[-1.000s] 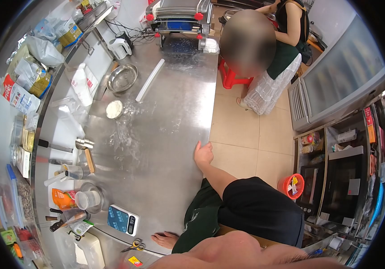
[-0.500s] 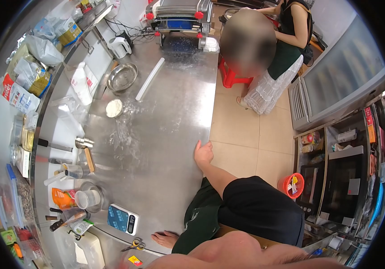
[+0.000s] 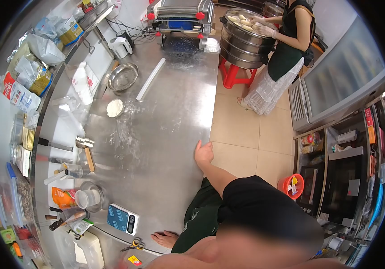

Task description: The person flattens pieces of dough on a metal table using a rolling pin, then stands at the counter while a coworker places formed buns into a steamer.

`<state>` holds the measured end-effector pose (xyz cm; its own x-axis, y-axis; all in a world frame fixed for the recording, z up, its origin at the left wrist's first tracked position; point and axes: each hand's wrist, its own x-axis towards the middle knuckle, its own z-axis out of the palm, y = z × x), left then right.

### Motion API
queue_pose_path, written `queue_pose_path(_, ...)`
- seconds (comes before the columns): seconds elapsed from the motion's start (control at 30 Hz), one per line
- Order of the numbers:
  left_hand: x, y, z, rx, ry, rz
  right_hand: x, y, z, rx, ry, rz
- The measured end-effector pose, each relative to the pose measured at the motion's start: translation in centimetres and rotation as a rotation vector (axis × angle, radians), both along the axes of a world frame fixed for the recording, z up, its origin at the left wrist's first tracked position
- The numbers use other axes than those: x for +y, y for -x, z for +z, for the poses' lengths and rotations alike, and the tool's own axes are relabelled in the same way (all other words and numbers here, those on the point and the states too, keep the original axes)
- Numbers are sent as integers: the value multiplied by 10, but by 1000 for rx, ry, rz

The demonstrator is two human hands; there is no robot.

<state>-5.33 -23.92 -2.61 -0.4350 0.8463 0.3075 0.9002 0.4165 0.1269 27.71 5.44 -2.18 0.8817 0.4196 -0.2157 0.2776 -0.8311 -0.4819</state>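
My left hand [image 3: 164,239] lies flat on the steel table [image 3: 165,179] near its front corner, fingers stretched out and holding nothing. Close beside it are scissors [image 3: 133,245] with yellow-and-black handles and a kitchen scale [image 3: 123,219]. My right hand [image 3: 204,153] is closed over the table's long edge, thumb on top; its fingertips are partly hidden. Farther up the tabletop are a white rolling pin [image 3: 151,79], a bowl of white flour [image 3: 114,108] and a metal bowl [image 3: 122,76]. Flour dust marks the steel between them.
A dough-pressing machine [image 3: 181,22] stands at the far end. Beyond the table, a co-worker in gloves [image 3: 264,30] handles pale pieces in a stacked steamer [image 3: 246,47] on a red stool [image 3: 235,76]. A red bin [image 3: 290,186] stands behind me. Knives [image 3: 62,219] and tubs line the wall side.
Both my hands stay where they were. The blur over the steamer is gone, so its stacked tiers and the co-worker's gloved hands now show.
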Motion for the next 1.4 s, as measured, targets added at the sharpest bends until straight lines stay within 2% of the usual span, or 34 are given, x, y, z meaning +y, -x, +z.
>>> queue_pose_path(0.33,4,-10,15,-21,0,10,1,2,-11,-54,-9,-14)
queue_pose_path(0.43,-1,-6,12,19,55,19,1,2,-8,-50,24,5)
queue_pose_path(0.53,-4,0,1,27,-12,-29,2,3,-6,-58,54,0)
queue_pose_path(0.63,0,-8,10,-106,18,61,3,5,-4,-135,71,-4)
queue_pose_path(0.73,1,-7,14,-124,5,39,4,2,-14,-160,74,7)
queue_pose_path(1.07,0,-7,12,-234,-74,84,0,-2,-14,-41,-49,34)
queue_pose_path(1.13,0,-11,7,-361,-125,140,-2,-3,-7,-19,-65,55)
queue_pose_path(1.23,-13,-38,5,-587,-199,145,-5,-20,-20,-7,-55,218)
queue_pose_path(1.3,-32,-69,11,-588,-113,86,-7,-23,-12,58,-40,265)
queue_pose_path(1.4,-77,-125,20,-692,-119,43,-9,-28,7,180,-6,334)
